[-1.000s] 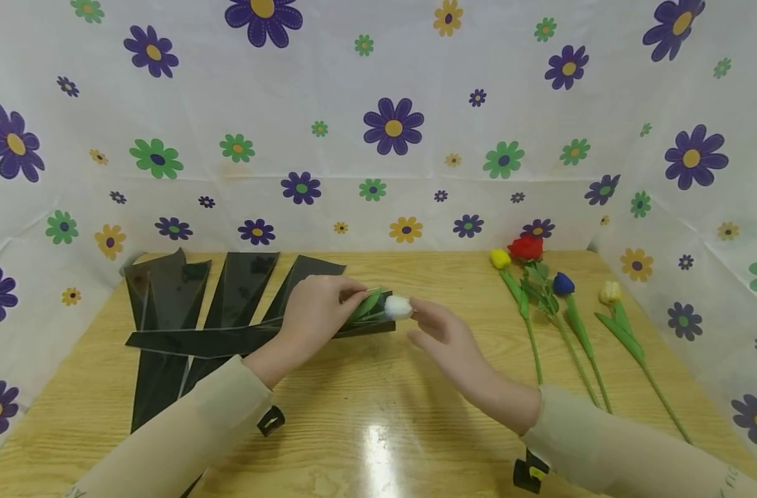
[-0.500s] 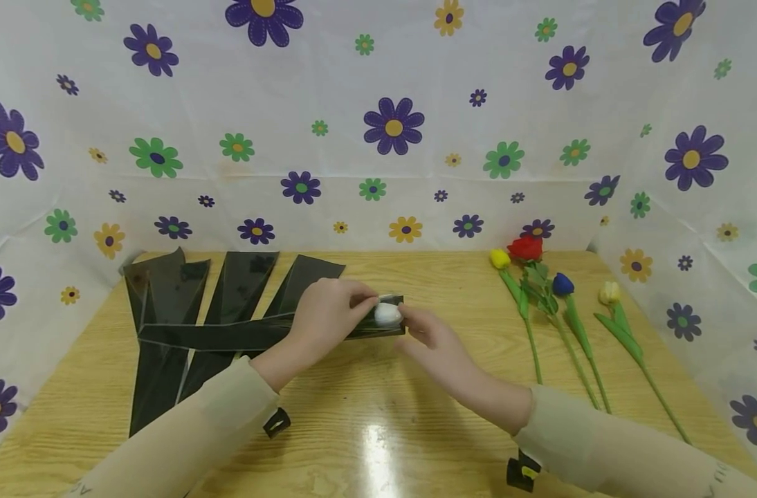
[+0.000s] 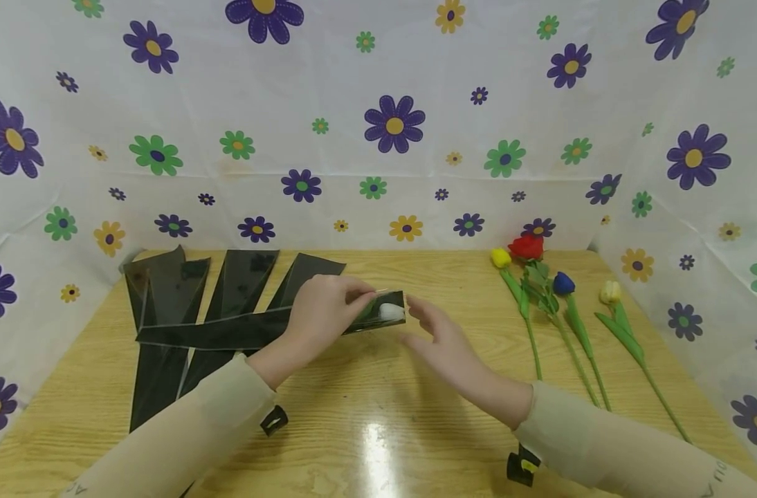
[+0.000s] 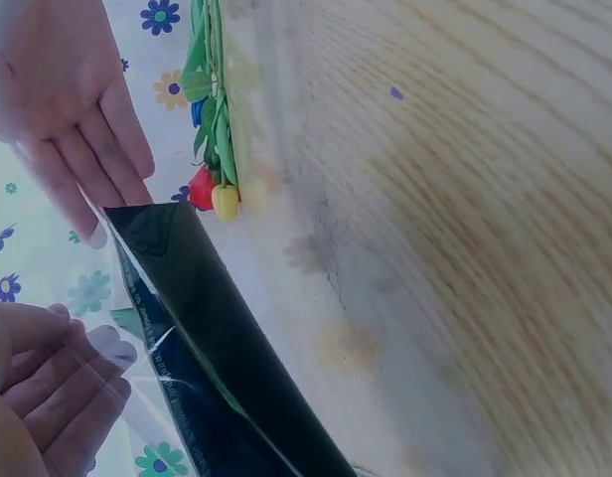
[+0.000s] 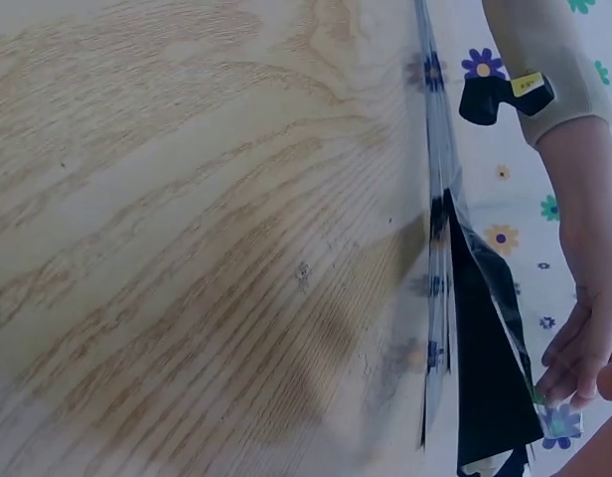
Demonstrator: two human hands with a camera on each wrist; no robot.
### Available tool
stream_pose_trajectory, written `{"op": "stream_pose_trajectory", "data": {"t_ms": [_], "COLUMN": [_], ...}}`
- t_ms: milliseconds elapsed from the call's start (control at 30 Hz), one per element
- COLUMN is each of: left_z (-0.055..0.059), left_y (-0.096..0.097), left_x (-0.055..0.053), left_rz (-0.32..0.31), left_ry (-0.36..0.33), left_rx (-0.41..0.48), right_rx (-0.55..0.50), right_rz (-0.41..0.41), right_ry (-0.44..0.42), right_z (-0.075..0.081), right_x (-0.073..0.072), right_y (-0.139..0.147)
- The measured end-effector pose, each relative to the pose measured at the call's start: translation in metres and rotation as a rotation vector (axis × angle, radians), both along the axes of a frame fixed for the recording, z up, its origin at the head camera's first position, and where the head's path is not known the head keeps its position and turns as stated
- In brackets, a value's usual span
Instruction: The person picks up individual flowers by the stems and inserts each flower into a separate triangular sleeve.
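Observation:
My left hand [image 3: 329, 311] pinches the clear film edge of a long black flower sleeve [image 3: 216, 334] between thumb and fingers. Inside the sleeve's right-hand mouth shows a white artificial tulip [image 3: 391, 312], its stem hidden within. My right hand [image 3: 447, 346] is just off that mouth with fingers loosely extended, holding nothing. In the left wrist view, the black sleeve [image 4: 241, 328] slants between both hands, with the transparent film [image 4: 92, 343] at the left fingertips. The right wrist view has the sleeve [image 5: 485, 368] with its wide end near the bottom.
Several black sleeves [image 3: 160, 380] lie on the left of the wooden table [image 3: 353, 429]. At right lie a yellow tulip [image 3: 500, 259], a red rose [image 3: 526, 247], a blue tulip [image 3: 563, 283] and a cream tulip [image 3: 610, 292]. A flower-printed cloth [image 3: 329, 76] surrounds the back and sides.
The white tulip has gone deeper into the sleeve, so its head now sits within the mouth. My right fingers have come away from the tulip; my left hand keeps its pinch.

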State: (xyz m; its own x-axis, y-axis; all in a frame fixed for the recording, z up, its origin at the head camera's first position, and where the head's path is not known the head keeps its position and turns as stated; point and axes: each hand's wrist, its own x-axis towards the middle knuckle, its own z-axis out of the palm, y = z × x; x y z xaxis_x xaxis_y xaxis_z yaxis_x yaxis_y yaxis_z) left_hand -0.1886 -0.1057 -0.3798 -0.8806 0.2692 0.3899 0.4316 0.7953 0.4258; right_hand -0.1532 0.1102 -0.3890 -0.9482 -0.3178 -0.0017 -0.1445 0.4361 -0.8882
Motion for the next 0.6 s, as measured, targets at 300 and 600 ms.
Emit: {"op": "stream_pose_trajectory", "data": {"t_ms": [300,600], "left_z": [0.006,0.011], "left_y": [0.001,0.002], "left_x": [-0.001,-0.001], "left_rz": [-0.006,-0.006], "left_ry": [0.004,0.017], "left_rx": [0.039,0.099], "right_rx": [-0.069,-0.171], "right_rz": [-0.101,-0.153], "right_ry": [-0.061,-0.284], "right_z": [-0.002,-0.006], "right_x": [-0.011,-0.015], "right_y": [0.0,-0.003]}}
